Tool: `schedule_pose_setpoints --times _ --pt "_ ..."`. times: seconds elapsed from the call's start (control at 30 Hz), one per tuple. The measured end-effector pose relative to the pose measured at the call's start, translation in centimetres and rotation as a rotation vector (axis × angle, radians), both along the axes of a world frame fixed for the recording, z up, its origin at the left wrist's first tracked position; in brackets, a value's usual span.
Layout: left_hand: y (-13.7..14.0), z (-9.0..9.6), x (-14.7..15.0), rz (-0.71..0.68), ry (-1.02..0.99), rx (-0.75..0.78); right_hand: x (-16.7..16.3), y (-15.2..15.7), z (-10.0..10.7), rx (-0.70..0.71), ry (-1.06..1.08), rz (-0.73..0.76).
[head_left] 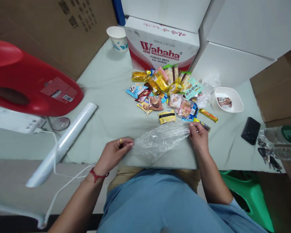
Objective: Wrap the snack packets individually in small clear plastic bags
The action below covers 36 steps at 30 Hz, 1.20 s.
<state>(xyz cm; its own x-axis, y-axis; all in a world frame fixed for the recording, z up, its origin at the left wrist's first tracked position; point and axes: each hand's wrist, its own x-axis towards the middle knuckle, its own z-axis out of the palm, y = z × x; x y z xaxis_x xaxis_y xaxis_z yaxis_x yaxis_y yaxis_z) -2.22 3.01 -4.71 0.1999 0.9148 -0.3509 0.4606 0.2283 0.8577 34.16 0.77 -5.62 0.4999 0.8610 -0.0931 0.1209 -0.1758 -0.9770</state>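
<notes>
A clear plastic bag (160, 139) is stretched between my two hands, just above the front part of the table. My left hand (116, 150) pinches its left end, and my right hand (199, 134) pinches the right end. Beyond the bag lies a heap of wrapped snacks (161, 82), with a yellow packet (167, 116) with a dark stripe at its near side. A thin orange-yellow snack stick (208, 115) rests close to my right hand. Another slim packet is partly hidden behind that hand.
A white bowl (240, 105) with one brown packet stands right of the heap. Behind are a Wahaha carton (140, 58) and a paper cup (117, 37). At left are a red jug (38, 77), a plastic film roll (63, 142) and a power strip (16, 121). Keys (269, 158) lie at right.
</notes>
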Motion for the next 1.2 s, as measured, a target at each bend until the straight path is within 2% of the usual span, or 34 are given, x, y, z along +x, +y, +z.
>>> schedule_pose_setpoints --times 0.07,0.13,0.23,0.27,0.33,0.4,0.43,0.5,0.6,0.67,0.77,0.83,0.9,0.97,1.03,1.1,1.2 --pt "0.0 -0.2 0.2 0.033 0.026 0.036 -0.3 0.1 -0.1 -0.02 0.021 0.005" --pt "-0.2 -0.2 0.8 0.127 0.121 0.188 -0.7 0.2 0.0 -0.036 0.074 -0.008" --pt "-1.5 0.0 2.3 0.268 0.326 0.668 -1.1 0.2 0.2 -0.037 0.132 -0.015" --pt "-2.2 0.1 2.9 0.245 0.341 0.852 -1.2 0.2 0.3 -0.033 0.136 -0.007" --pt "-3.5 0.1 4.1 0.06 0.25 1.133 -1.4 0.2 0.5 -0.03 0.123 0.01" --pt "-4.5 -0.2 5.4 -0.178 0.125 1.222 -1.4 0.2 0.5 -0.031 0.104 0.014" --pt "-4.8 -0.5 6.0 -0.255 0.109 1.211 -1.5 0.3 0.6 -0.031 0.097 0.011" --pt "-5.0 -1.4 6.9 -0.3 0.188 1.15 -1.4 0.5 0.6 -0.036 0.086 0.005" --pt "-4.5 -2.4 7.3 -0.285 0.292 1.046 -1.0 0.7 0.6 -0.019 0.076 -0.001" --pt "-4.2 -2.5 7.2 -0.263 0.223 0.957 -0.6 0.2 0.6 0.028 0.068 -0.019" --pt "-3.9 -1.9 7.1 -0.179 0.102 0.8 -0.4 -2.0 0.9 0.079 -0.013 -0.122" --pt "-3.9 -1.4 7.4 -0.129 0.072 0.706 -1.1 -4.1 1.2 0.011 -0.005 -0.136" --pt "-4.0 -1.1 7.9 -0.104 0.062 0.636 -2.7 -6.0 1.7 -0.148 0.128 0.02" --pt "-4.0 -0.9 8.5 -0.089 0.06 0.589 -5.0 -7.1 2.2 -0.309 0.286 0.272" --pt "-4.2 -0.7 9.1 -0.073 0.06 0.562 -7.4 -7.2 2.4 -0.378 0.389 0.427" --pt "-4.4 -0.3 9.5 -0.064 0.039 0.55 -9.3 -6.4 2.2 -0.368 0.428 0.407" --pt "-4.8 0.5 9.6 -0.039 -0.071 0.472 -10.5 -4.7 1.1 -0.307 0.357 0.258"
